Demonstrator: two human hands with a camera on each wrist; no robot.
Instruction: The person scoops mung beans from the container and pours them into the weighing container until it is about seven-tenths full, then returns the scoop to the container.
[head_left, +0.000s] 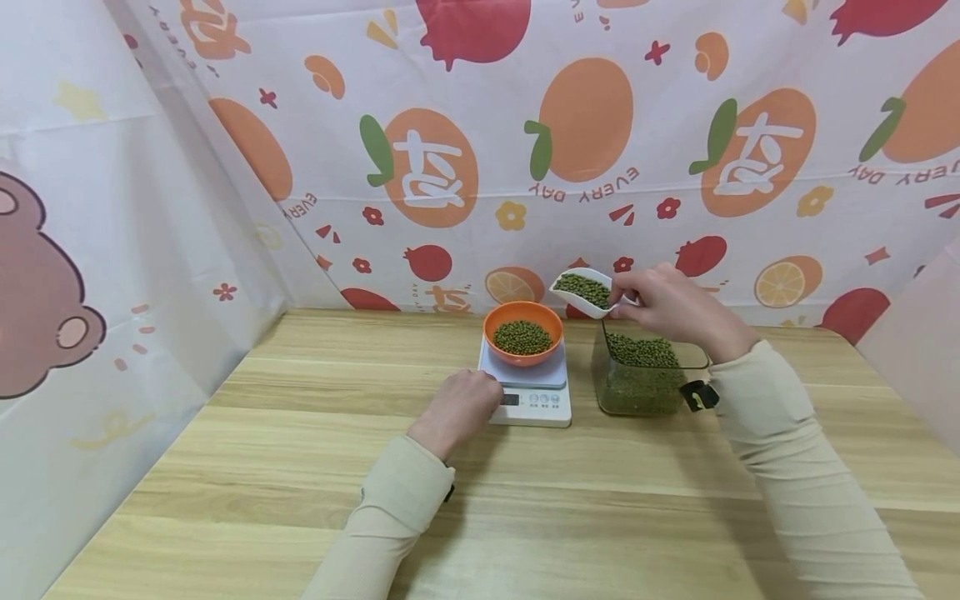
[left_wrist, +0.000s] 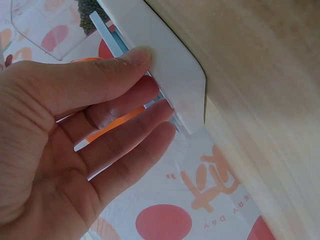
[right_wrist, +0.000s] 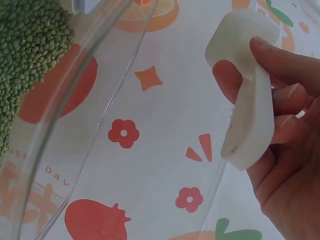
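Note:
My right hand point(head_left: 678, 308) grips a white scoop point(right_wrist: 255, 117) by its handle, thumb and fingers curled round it. Green mung beans point(head_left: 585, 289) fill the scoop, which is held above and between an orange bowl point(head_left: 525, 361) and a clear container point(head_left: 602, 375). More mung beans lie in the bowl, which sits on a white kitchen scale point(head_left: 536, 417). At the scale's left side is my left hand point(head_left: 461, 408); in the left wrist view its thumb and loosely extended fingertips touch the scale's edge. Part of the scale's display is hidden by that hand.
The clear container, part-filled with mung beans, stands right of the scale on the wooden table point(head_left: 300, 467). A fruit-printed cloth point(head_left: 465, 100) hangs along the table's back edge, and another cloth point(head_left: 150, 250) hangs at the left.

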